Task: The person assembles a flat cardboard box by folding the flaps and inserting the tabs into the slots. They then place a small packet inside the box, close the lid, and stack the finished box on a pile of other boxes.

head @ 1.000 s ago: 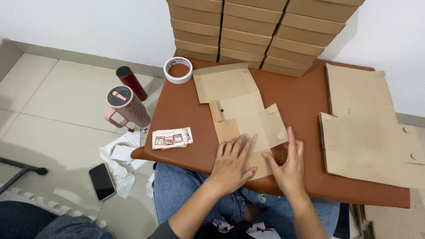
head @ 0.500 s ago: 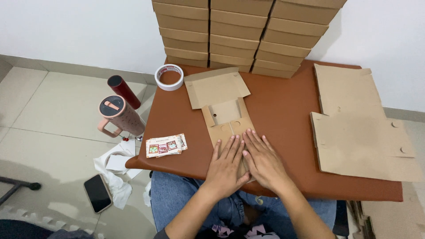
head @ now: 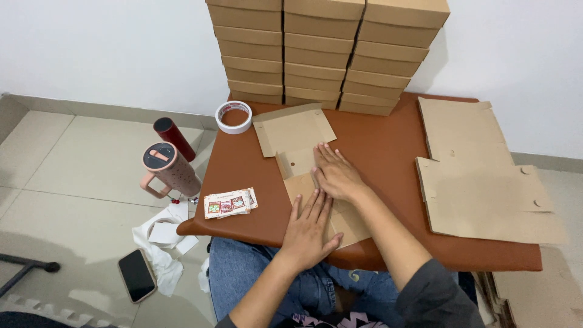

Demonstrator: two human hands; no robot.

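Note:
A flat brown cardboard box blank [head: 294, 132] lies on the reddish-brown table [head: 376, 146], its near part folded over. My left hand [head: 310, 228] lies flat on the near end of the blank, fingers spread. My right hand [head: 335, 173] presses flat on the folded middle, fingers pointing away from me. Neither hand grips anything.
Stacks of folded cardboard boxes [head: 325, 51] stand against the wall at the back. More flat blanks [head: 480, 176] lie at the right. A tape roll [head: 234, 116] and a small sticker sheet [head: 230, 203] sit at the left. On the floor: a pink tumbler [head: 167, 169], a dark red bottle [head: 173, 137], a phone [head: 136, 274].
The side flaps of the blank have been folded inward. My right hand slid forward onto the middle of the blank, and my left hand stayed pressing on the near end.

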